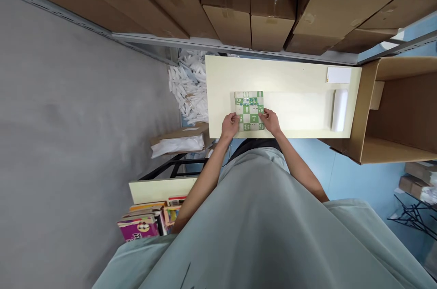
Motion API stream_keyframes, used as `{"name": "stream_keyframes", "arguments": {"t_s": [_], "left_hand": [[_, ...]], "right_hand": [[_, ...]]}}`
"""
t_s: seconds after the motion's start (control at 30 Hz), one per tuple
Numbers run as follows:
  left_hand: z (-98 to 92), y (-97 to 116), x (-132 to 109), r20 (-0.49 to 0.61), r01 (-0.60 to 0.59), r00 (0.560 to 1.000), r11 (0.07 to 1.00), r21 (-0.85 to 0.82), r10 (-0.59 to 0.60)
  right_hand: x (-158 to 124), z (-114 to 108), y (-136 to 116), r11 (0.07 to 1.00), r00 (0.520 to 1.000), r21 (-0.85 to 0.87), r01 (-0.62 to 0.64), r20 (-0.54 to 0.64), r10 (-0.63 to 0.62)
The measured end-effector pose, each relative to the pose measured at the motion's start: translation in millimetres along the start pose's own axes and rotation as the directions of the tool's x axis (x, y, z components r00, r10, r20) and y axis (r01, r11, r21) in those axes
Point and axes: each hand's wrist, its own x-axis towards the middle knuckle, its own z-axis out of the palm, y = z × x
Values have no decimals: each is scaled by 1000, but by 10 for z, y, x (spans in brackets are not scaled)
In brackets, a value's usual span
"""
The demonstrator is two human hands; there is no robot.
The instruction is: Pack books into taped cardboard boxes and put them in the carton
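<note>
A small book [249,110] with a green-and-white checkered cover and large numerals lies flat on the pale table [218,84]. At its left edge, my left hand [231,124] pinches the lower corner area with curled fingers. Opposite it, my right hand [269,121] grips the right edge between thumb and fingers. A pale, thin sheet [297,109] stretches from beside the book to a white roll [339,110] at the table's right end. Whether the sheet runs under the book I cannot tell.
Cardboard boxes [273,29] fill the shelf beyond the table. An open carton [372,111] stands at the right end, near a white label stack [338,75]. Crumpled white packaging [189,86] piles up at the left. Several books [145,225] sit on a lower stand [160,189].
</note>
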Motion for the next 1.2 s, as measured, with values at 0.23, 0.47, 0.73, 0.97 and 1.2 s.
{"name": "stream_keyframes", "arguments": {"t_s": [0.23, 0.47, 0.73, 0.97, 1.2], "left_hand": [[58, 59, 50, -61, 48, 997, 991, 122, -41], [-138, 160, -13, -152, 22, 988, 960, 277, 21], [-242, 347, 160, -72, 50, 997, 907, 418, -22], [-406, 753, -24, 99, -162, 986, 890, 426, 133], [-79, 1408, -417, 384, -437, 876, 820, 370, 293]], "right_hand": [[21, 150, -67, 982, 988, -118, -150, -54, 144], [-141, 208, -149, 985, 984, -136, -109, -156, 88], [-447, 236, -354, 944, 992, -312, 106, 94, -81], [-447, 184, -326, 952, 993, -296, 73, 111, -42], [-640, -297, -220, 990, 995, 127, 64, 63, -73]]}}
